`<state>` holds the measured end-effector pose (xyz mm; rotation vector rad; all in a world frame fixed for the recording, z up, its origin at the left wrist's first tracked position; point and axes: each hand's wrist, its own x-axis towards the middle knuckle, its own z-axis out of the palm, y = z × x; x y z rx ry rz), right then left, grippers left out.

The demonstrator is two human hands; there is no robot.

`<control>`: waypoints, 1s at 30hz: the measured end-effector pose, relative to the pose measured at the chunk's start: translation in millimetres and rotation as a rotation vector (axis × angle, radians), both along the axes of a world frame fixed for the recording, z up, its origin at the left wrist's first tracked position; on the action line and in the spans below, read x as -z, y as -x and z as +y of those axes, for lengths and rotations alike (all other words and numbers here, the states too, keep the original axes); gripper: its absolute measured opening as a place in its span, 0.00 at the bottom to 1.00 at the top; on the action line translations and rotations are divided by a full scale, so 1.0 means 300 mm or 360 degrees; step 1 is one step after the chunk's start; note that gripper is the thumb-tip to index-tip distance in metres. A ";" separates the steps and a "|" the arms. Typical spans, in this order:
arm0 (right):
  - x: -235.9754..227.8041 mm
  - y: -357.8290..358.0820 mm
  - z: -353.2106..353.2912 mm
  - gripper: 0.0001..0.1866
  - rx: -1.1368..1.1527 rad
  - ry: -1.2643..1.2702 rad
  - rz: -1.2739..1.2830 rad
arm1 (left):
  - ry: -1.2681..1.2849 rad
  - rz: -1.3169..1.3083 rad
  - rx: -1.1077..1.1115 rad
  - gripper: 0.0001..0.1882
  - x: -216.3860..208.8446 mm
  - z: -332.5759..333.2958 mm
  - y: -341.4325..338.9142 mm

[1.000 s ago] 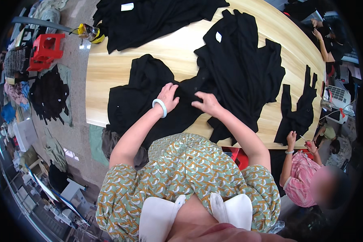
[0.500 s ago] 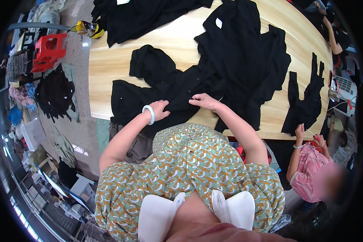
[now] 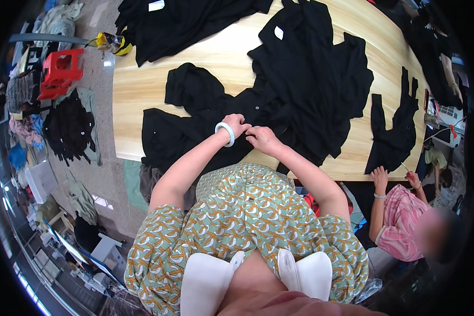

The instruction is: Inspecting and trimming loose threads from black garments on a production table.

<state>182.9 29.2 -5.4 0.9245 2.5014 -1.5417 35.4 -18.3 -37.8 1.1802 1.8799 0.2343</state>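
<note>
A black buttoned garment [image 3: 195, 134] lies spread in front of me on the light wooden table [image 3: 134, 84]. My left hand [image 3: 235, 126], with a pale bangle at its wrist, has its fingers closed on the fabric near the button edge. Close beside it on the right, my right hand [image 3: 263, 140] pinches the same cloth, and the fingertips of both hands nearly meet. A small button shows on the fabric just beyond them. What exactly lies between the fingertips is too small to see.
A heap of black garments [image 3: 305, 79] adjoins my piece on the right, and another black pile [image 3: 189, 23] is at the far left. A co-worker in pink [image 3: 400, 221] handles a black garment [image 3: 392, 137] at the right. Red stools [image 3: 60, 73] stand on the floor left of the table.
My left hand has moved right across the garment to meet my right hand, and its fingers have drawn together. My right hand has stayed close to its place.
</note>
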 end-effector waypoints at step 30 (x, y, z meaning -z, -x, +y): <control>-0.021 0.068 -0.018 0.06 0.0204 -0.0301 0.0194 | -0.0102 -0.0222 -0.0349 0.09 -0.051 -0.066 0.008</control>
